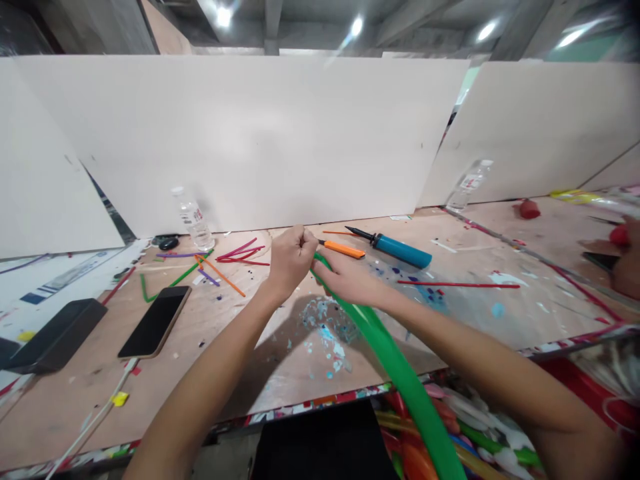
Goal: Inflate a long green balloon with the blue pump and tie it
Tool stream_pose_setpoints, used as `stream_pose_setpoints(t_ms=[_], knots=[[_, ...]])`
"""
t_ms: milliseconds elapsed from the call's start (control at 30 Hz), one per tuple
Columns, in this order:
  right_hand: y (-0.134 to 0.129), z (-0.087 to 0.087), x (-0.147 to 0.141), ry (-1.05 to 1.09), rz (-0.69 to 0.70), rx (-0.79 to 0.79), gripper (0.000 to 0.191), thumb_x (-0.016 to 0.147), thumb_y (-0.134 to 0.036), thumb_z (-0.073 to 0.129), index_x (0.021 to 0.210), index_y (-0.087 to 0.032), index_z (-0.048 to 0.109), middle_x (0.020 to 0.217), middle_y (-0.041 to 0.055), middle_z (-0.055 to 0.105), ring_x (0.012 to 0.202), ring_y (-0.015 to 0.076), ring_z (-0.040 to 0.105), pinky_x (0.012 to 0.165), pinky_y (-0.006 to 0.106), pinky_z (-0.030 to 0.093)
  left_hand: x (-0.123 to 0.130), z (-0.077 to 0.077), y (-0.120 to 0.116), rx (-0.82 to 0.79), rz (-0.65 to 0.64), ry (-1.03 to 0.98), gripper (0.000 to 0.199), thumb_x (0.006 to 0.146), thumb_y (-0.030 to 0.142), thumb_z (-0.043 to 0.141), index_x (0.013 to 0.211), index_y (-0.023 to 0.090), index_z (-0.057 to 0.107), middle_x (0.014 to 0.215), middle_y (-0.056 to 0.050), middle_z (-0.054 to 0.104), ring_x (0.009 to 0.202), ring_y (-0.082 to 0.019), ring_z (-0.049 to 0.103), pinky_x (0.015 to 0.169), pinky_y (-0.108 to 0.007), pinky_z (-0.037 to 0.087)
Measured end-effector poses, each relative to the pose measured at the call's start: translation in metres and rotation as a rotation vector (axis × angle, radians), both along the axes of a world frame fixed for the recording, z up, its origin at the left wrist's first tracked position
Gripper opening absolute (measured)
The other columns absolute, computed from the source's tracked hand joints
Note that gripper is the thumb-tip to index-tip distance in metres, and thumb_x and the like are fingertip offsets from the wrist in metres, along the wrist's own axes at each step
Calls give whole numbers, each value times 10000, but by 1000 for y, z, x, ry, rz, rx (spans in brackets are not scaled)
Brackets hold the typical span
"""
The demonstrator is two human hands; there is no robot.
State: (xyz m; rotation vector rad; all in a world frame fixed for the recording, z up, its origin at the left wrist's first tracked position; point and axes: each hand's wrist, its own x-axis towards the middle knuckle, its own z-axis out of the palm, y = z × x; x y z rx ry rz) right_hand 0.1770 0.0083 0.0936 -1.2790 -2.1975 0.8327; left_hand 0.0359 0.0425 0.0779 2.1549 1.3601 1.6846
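Note:
A long green balloon (pixel 400 367) runs from between my hands down past the table's front edge. My right hand (pixel 345 273) is wrapped round it near its upper end. My left hand (pixel 294 259) makes a fist right beside, at the balloon's narrow end; its fingers hide most of that end. Just beyond the hands lies an orange utility knife (pixel 344 249), and behind it a blue balloon pump (pixel 403 251) with a black nozzle.
Uninflated balloons (pixel 243 255) lie left, near a phone (pixel 156 323) on a white cable and a black box (pixel 60 335). A water bottle (pixel 193 220) stands by the white partition (pixel 270 133). Right, a red balloon (pixel 459 285); a person's hand (pixel 629 263) shows at the edge.

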Motion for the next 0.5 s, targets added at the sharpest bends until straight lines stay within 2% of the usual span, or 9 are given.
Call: stream_pose_setpoints(t_ms=[67, 167, 233, 333, 500], knots=[[7, 6, -1, -276, -71, 275, 289, 958, -401, 332, 947, -165, 497, 875, 112, 642, 758, 216, 607, 657, 322, 436, 0, -2, 9, -5, 41, 24, 204, 831, 195, 435, 627, 196, 432, 619, 5, 520, 620, -125, 488, 641, -253, 360], [11, 13, -4, -539, -105, 478, 308, 963, -338, 279, 991, -136, 511, 956, 174, 654, 852, 278, 624, 702, 359, 429, 2, -4, 21, -73, 108, -18, 245, 840, 217, 429, 604, 203, 366, 574, 25, 440, 588, -123, 433, 613, -255, 332], [11, 18, -7, -646, -97, 517, 314, 959, -296, 266, 1014, -118, 520, 970, 198, 652, 870, 297, 631, 709, 370, 429, 4, -4, 25, -114, 131, -88, 270, 844, 233, 429, 591, 205, 337, 548, 38, 393, 564, -117, 397, 587, -251, 313], [11, 27, -10, -683, -96, 497, 322, 956, -300, 279, 1050, -105, 518, 954, 206, 655, 869, 305, 643, 686, 365, 433, 5, -4, 28, -138, 124, -191, 272, 838, 237, 434, 584, 201, 344, 535, 46, 384, 550, -110, 386, 565, -246, 299], [27, 32, -5, -709, -86, 531, 306, 848, -316, 494, 1085, -125, 461, 916, 167, 672, 803, 306, 656, 612, 343, 419, 7, -7, 29, -134, 107, -255, 294, 833, 245, 438, 556, 195, 354, 510, 46, 393, 532, -104, 384, 543, -251, 279]])
